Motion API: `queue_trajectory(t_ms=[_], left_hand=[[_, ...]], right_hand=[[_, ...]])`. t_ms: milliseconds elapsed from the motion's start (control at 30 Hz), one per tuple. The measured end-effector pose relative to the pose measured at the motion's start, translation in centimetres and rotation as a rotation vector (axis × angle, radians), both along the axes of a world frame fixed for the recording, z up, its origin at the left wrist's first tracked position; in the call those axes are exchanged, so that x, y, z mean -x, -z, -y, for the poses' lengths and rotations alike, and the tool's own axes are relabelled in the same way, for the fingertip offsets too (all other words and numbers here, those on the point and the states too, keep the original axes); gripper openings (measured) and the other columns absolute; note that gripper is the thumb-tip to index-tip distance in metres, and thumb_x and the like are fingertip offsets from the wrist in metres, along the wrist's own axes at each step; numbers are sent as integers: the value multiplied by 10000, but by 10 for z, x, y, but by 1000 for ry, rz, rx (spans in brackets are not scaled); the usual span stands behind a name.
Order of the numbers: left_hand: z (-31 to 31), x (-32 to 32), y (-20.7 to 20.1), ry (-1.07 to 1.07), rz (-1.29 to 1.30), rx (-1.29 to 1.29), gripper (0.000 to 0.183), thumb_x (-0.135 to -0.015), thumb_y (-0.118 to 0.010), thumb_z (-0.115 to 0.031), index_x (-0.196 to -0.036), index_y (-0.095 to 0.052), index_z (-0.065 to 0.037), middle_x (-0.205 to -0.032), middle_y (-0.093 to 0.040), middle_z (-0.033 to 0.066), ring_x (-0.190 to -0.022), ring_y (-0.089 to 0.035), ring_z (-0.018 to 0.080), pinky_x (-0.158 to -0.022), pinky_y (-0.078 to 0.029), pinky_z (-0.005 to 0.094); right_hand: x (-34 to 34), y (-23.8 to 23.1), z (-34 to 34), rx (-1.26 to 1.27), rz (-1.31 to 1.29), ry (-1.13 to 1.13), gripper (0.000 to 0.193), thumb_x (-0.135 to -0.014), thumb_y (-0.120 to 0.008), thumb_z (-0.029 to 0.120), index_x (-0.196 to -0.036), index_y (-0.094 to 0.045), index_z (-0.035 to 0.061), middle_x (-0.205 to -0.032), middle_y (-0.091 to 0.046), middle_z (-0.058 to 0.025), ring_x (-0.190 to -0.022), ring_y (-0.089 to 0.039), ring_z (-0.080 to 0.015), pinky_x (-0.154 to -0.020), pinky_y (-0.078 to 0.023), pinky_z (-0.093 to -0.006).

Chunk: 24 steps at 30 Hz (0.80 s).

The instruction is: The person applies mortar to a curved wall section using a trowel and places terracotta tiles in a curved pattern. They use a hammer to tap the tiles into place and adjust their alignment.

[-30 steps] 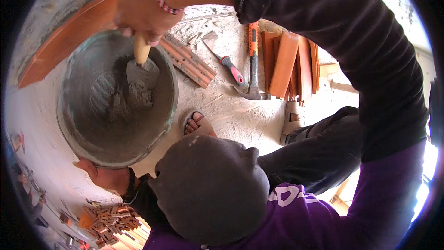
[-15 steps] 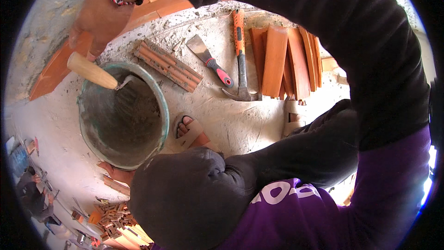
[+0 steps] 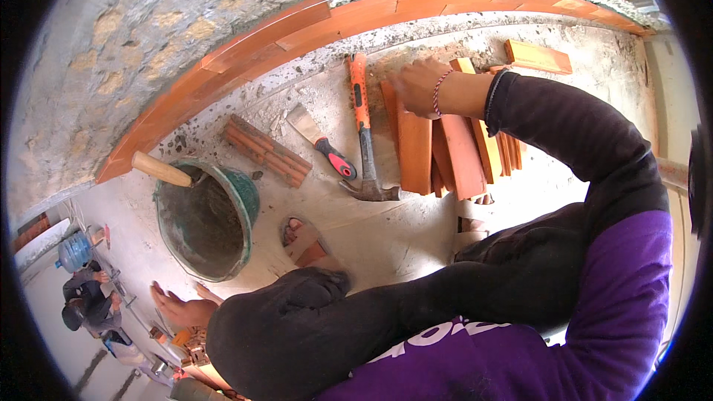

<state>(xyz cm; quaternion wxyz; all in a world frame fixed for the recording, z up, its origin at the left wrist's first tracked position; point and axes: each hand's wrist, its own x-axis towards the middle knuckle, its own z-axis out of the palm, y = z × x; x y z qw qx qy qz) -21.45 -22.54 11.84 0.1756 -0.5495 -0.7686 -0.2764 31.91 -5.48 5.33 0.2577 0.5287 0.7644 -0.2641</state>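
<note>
Left grip [image 3: 182, 307] apart; right grip [image 3: 417, 87], closure unclear, over tiles [image 3: 416, 152]; mortar [image 3: 212, 219], trowel [image 3: 162, 169] in bucket [image 3: 248, 191]

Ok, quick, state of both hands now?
Left hand: open, fingers spread, near the green bucket.
Right hand: over the stacked terracotta brick slips; grip cannot be told.

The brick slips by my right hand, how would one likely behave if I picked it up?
An orange-brown brick slip would likely stay stiff, as its face looks flat and hard. Being long and thin, it might snap if dropped. Because the slips overlap near your right hand, pulling one out could shift its neighbours.
</note>
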Motion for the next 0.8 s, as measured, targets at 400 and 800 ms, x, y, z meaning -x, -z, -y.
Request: queue_trajectory(t_ms=[400, 800], left_hand=[[-105, -252, -57, 813, 692, 1410, 386, -1018, -489, -316, -1136, -622, 27, -1057, -674, 107, -979, -627, 189, -896, -484, 336], [-99, -397, 43, 353, 1734, 848, 587, -1002, -481, -492, -1372, -390, -45, -1322, -504, 123, -1186, -519, 228, -1031, -423, 361]], right_hand=[[-17, 4, -21, 171, -472, -24, 188, -854, -647, 142, -927, -682, -28, -889, -683, -197, -818, -704, -294, -678, -586, -384], [-163, 0, -42, 151, -1460, 796, 340, -1016, -518, 312, -1189, -554, 22, -1145, -592, -98, -1043, -606, -196, -944, -510, -396]])
